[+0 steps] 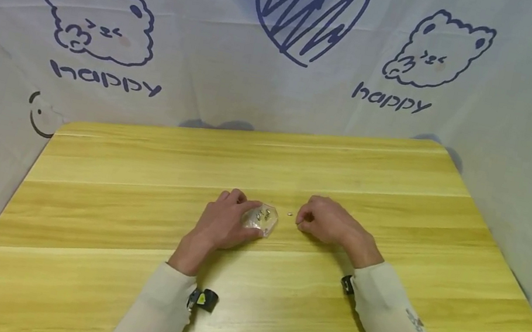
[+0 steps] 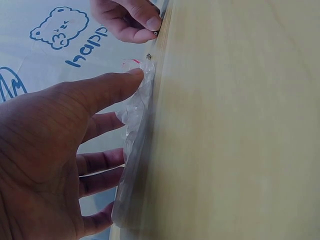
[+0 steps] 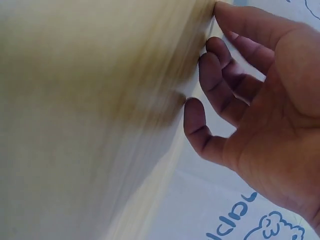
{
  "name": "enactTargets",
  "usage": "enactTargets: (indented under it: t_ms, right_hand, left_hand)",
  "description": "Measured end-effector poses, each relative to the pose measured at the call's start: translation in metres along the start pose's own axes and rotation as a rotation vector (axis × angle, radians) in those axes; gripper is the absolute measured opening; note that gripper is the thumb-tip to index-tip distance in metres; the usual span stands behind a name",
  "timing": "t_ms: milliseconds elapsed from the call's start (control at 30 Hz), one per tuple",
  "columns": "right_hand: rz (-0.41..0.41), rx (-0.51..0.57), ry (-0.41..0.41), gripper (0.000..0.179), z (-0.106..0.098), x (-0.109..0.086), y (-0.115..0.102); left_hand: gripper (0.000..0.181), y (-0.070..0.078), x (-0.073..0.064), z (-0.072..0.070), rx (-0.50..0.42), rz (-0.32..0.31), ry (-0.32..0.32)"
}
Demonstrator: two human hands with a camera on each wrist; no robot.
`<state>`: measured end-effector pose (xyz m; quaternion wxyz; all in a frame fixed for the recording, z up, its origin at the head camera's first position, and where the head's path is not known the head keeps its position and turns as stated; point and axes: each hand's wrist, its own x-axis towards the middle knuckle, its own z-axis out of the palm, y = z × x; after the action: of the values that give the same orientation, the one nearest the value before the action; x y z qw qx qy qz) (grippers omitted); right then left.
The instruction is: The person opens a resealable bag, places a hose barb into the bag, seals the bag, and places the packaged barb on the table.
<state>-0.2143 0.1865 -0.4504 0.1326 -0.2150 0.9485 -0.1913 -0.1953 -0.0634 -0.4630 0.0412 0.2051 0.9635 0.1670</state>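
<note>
Between the thumb and fingers of my left hand [image 1: 226, 221] lies a small clear plastic bag [image 1: 266, 226] with several tiny metal pieces [image 1: 264, 214] inside. The left wrist view shows the thumb along the edge of the bag [image 2: 135, 127], its other fingers against the far side. To the right, my right hand [image 1: 326, 219] is low over the table, thumb and forefinger together, pinching a tiny dark metal piece [image 2: 156, 33]. Another tiny metal piece [image 1: 290, 214] lies on the wood between the bag and the right hand. The right wrist view shows its other fingers loosely bent.
Both hands work on a wood-grain table [image 1: 127, 225]. White cloth [image 1: 199, 59] printed with bears and hearts hangs behind it and at both sides. A small dark wrist camera [image 1: 204, 299] sits at the left sleeve, with another camera [image 1: 348, 284] at the right cuff.
</note>
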Motion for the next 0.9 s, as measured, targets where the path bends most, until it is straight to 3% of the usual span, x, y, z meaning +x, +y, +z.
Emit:
enactTargets:
  t_ms: [267, 467, 733, 900]
  right_hand:
    - [-0.024, 0.026, -0.070, 0.011, 0.001, -0.001, 0.001]
    - [-0.044, 0.149, -0.014, 0.011, 0.000, 0.000, 0.000]
    - [-0.089, 0.180, 0.054, 0.012, -0.002, 0.003, -0.012]
    - [-0.105, 0.202, 0.057, 0.014, 0.000, 0.008, -0.022]
  left_hand:
    - [0.063, 0.000, 0.000, 0.000, 0.004, -0.003, 0.002]
    - [0.064, -0.001, 0.000, 0.001, 0.013, -0.005, 0.001]
    - [0.063, -0.001, 0.000, 0.000, 0.019, 0.005, 0.006]
    - [0.063, -0.001, 0.000, 0.000, 0.024, 0.003, 0.002]
